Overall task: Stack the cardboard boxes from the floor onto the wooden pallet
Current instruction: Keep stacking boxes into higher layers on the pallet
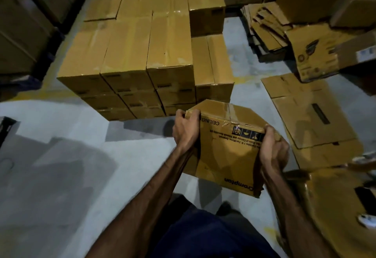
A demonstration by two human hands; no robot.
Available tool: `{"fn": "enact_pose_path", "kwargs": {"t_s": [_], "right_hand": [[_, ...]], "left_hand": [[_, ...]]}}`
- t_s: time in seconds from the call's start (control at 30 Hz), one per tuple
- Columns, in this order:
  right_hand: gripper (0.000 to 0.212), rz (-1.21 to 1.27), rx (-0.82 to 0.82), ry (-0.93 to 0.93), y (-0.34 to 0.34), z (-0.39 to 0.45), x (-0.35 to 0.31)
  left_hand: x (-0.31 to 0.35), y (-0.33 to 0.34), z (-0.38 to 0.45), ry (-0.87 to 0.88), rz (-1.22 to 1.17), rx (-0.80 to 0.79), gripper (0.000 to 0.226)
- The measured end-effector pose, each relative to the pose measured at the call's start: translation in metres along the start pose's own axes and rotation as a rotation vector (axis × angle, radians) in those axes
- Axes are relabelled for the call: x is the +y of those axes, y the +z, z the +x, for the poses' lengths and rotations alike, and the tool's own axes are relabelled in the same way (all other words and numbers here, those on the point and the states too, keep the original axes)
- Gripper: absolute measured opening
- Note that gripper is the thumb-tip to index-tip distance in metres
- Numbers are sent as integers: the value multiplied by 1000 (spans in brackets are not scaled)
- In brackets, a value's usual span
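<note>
- So, far left first: dark racks of cartons along the wall, grey floor with shadows below, none of it part of this move.
- Next over, the big stack of sealed boxes, several layers high, flat tops running away from the camera. Presumably sitting on the pallet, but can't actually see any wood under it.
- Right edge of that stack: a lower step beside a taller column at the back. Looks like the obvious open slot, just a guess though.
- Left hand wrapped over the near-left top corner of the carried box, fingers curled on the edge.
- Box itself held up off the floor between both hands, tilted, printed face toward the camera, lettering upside down, taped seam on top.
- Key bit: box sits just in front of and below that lower step, so forward and up, slightly left. Long side roughly across the body, while the stacked ones run front to back, so maybe needs a turn.
- Right hand clamped on the right top corner, hands well apart, one per side. Left hand nearer the stack.
- Far right: flattened cardboard on the floor, more loose boxes behind.
</note>
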State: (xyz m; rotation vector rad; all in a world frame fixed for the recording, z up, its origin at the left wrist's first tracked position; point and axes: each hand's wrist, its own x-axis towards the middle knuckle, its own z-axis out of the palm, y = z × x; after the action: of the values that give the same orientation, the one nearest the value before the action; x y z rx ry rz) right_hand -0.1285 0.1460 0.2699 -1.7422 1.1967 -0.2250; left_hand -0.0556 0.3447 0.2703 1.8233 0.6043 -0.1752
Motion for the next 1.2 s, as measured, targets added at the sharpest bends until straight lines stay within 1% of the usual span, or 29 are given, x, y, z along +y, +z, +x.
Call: {"fn": "enact_pose_path", "kwargs": {"t_s": [0.07, 0.13, 0.27, 0.37, 0.4, 0.43, 0.47, 0.5, 0.53, 0.6, 0.67, 0.7, 0.77, 0.8, 0.87, 0.97, 1.0, 1.07, 1.13, 1.17, 1.2], "right_hand": [[54, -7, -27, -36, -6, 22, -15], [56, 5, -19, -82, -9, 42, -31], [60, -26, 38, -90, -8, 85, -66], [66, -15, 93, -147, -1, 121, -96], [72, 1, 105, -168, 3, 132, -107], [79, 13, 119, -179, 8, 143, -118], [82, 20, 130, -186, 13, 155, -129], [79, 27, 132, -190, 17, 163, -141], [74, 37, 130, -198, 22, 173, -153], [68, 50, 131, -218, 29, 192, -178], [72, 73, 160, -229, 43, 213, -198], [77, 91, 178, -226, 51, 223, -207], [82, 93, 195, -218, 67, 248, -218], [79, 84, 182, -227, 74, 256, -223], [74, 139, 139, -246, 86, 268, -235], [74, 190, 40, -275, 109, 291, -248], [69, 193, 0, -285, 119, 301, -252], [51, 193, -97, -282, 138, 320, -257], [39, 163, -215, -269, 154, 338, -257], [38, 146, -273, -275, 160, 347, -255], [43, 134, -335, -278, 167, 355, -256]], "left_hand": [[14, 19, 5, 4, -36, 43, 36], [33, 36, 14, 24, -72, 67, 42], [75, 75, 42, 52, -69, 49, 50], [105, 106, 73, 95, -93, 25, 37], [115, 115, 85, 106, -115, 14, 34], [124, 124, 97, 110, -142, 6, 35], [135, 133, 109, 105, -163, -2, 38], [145, 140, 119, 86, -180, -18, 42], [155, 148, 129, 75, -195, -34, 41], [173, 163, 153, 98, -208, -62, 21], [197, 173, 175, 114, -213, -77, 13], [207, 177, 186, 126, -233, -86, 18], [223, 185, 207, 146, -259, -71, 45], [228, 187, 215, 161, -262, -53, 49], [237, 191, 228, 200, -291, -25, 43], [247, 197, 256, 198, -321, 71, 39], [247, 199, 268, 200, -331, 111, 39], [246, 202, 286, 189, -332, 215, 36], [239, 206, 300, 173, -338, 293, 25], [236, 208, 305, 163, -353, 324, 18], [232, 210, 309, 155, -377, 352, 13]]}}
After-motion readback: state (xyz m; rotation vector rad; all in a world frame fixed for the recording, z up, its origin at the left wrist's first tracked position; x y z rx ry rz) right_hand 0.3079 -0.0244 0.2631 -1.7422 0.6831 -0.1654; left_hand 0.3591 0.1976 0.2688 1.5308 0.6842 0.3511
